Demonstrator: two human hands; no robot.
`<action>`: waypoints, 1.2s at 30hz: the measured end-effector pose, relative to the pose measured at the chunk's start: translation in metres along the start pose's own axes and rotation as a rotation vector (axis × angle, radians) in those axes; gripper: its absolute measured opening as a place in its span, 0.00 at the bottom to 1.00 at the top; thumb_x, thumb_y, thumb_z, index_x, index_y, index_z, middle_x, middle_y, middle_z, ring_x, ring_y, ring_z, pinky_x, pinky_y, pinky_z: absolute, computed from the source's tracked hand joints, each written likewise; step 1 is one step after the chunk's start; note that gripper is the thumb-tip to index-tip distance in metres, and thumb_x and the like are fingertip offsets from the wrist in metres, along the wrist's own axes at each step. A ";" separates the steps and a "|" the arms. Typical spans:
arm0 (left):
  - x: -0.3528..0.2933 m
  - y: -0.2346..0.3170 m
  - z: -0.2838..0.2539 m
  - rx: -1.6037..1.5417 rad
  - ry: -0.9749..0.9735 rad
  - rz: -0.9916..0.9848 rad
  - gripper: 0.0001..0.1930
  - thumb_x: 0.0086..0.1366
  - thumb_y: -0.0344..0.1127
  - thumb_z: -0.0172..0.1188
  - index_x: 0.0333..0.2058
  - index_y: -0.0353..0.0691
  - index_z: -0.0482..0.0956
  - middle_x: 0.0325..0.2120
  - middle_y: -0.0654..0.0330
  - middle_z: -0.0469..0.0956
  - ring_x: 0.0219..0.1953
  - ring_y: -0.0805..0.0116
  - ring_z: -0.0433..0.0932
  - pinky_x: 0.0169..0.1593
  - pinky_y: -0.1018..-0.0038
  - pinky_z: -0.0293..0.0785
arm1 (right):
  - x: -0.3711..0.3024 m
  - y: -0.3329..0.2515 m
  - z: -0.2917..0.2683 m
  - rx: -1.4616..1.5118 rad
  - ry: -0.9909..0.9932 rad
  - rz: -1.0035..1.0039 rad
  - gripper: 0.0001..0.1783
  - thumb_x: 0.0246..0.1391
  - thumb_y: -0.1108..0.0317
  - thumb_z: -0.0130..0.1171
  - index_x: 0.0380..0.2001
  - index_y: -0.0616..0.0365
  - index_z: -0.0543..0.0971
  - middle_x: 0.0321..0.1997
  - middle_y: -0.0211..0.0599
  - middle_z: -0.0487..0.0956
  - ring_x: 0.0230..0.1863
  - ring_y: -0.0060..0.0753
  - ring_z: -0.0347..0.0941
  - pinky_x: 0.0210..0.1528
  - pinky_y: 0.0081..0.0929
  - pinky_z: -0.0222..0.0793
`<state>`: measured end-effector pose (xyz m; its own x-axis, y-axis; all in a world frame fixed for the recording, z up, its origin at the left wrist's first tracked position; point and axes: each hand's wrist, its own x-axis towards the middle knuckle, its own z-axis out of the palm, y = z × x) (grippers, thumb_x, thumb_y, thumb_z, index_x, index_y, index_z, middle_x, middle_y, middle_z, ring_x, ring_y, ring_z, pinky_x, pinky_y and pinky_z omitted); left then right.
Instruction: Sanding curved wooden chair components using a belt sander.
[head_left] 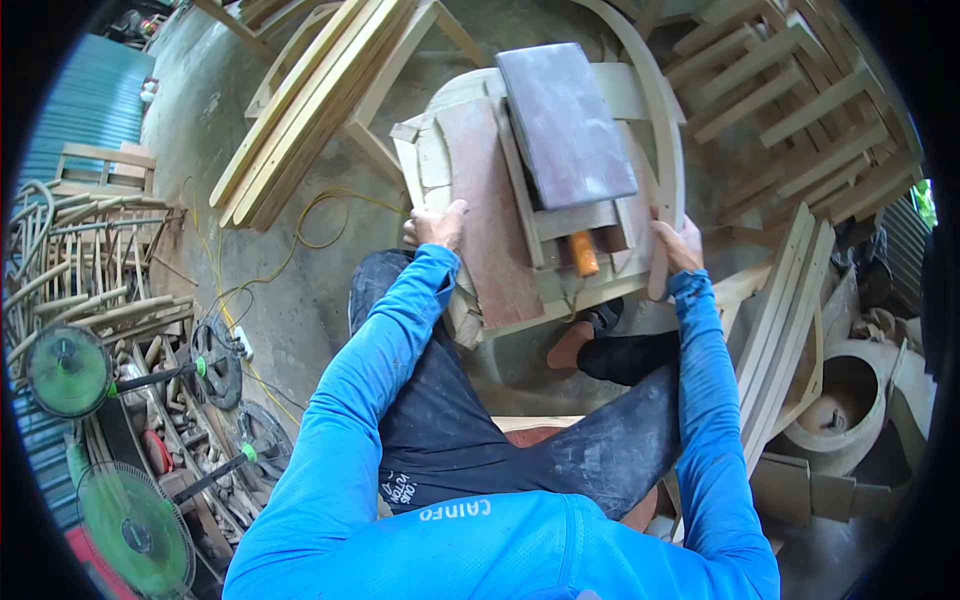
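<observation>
I sit over a low wooden work stand point(500, 270) made of boards. My left hand point(437, 226) grips its left edge beside a reddish-brown board point(490, 200). My right hand point(677, 243) holds a long curved wooden piece point(662, 130) that arcs up along the stand's right side. On top of the stand lies a grey rectangular slab point(565, 125). Below the slab sits a tool with an orange handle point(583, 253). My foot in a sandal point(585, 335) rests under the stand.
Long wooden slats point(300, 110) lie stacked at upper left, chair frames point(790, 90) at upper right. A yellow cable point(290, 245) runs across the concrete floor. Two green fans point(70, 370) stand at left among curved wood parts. Boards point(785, 310) and a round wooden form point(850, 400) sit at right.
</observation>
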<state>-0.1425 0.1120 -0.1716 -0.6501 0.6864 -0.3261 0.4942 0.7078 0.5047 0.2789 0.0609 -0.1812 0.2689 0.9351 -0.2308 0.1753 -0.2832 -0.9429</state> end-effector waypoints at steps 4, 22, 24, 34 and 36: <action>-0.009 -0.004 -0.001 -0.059 -0.031 0.012 0.46 0.42 0.56 0.73 0.59 0.34 0.76 0.61 0.35 0.72 0.65 0.39 0.68 0.68 0.55 0.63 | 0.003 -0.006 -0.010 -0.073 -0.047 0.016 0.28 0.52 0.63 0.66 0.55 0.67 0.80 0.49 0.38 0.83 0.47 0.28 0.78 0.54 0.28 0.73; 0.068 -0.074 0.027 -0.342 -0.325 0.127 0.51 0.42 0.47 0.74 0.64 0.24 0.68 0.61 0.36 0.71 0.63 0.46 0.72 0.67 0.61 0.66 | -0.016 -0.008 -0.006 -0.017 -0.039 0.033 0.28 0.52 0.62 0.67 0.55 0.67 0.79 0.48 0.38 0.84 0.46 0.28 0.78 0.53 0.28 0.74; 0.060 -0.077 0.026 -0.365 -0.326 0.120 0.52 0.42 0.46 0.74 0.64 0.22 0.67 0.61 0.36 0.72 0.63 0.47 0.72 0.67 0.62 0.66 | -0.016 -0.009 -0.009 -0.066 -0.043 0.033 0.29 0.52 0.62 0.67 0.55 0.67 0.79 0.48 0.39 0.83 0.46 0.28 0.78 0.52 0.29 0.74; -0.011 -0.033 0.003 -0.131 -0.210 0.177 0.51 0.46 0.48 0.72 0.67 0.28 0.63 0.64 0.34 0.62 0.67 0.40 0.62 0.69 0.57 0.61 | -0.031 -0.030 -0.009 -0.291 -0.001 -0.157 0.26 0.51 0.64 0.63 0.51 0.69 0.79 0.41 0.41 0.85 0.42 0.29 0.78 0.48 0.30 0.75; -0.004 -0.035 0.002 -0.105 -0.152 0.184 0.50 0.46 0.50 0.74 0.65 0.28 0.67 0.62 0.35 0.68 0.62 0.43 0.70 0.65 0.58 0.68 | -0.057 -0.057 0.000 -0.132 0.007 -0.191 0.23 0.54 0.66 0.62 0.51 0.66 0.80 0.42 0.39 0.85 0.44 0.26 0.78 0.50 0.27 0.74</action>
<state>-0.1558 0.0850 -0.1894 -0.4569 0.8245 -0.3337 0.5283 0.5534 0.6440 0.2533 0.0237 -0.1146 0.2254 0.9730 -0.0489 0.3459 -0.1268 -0.9296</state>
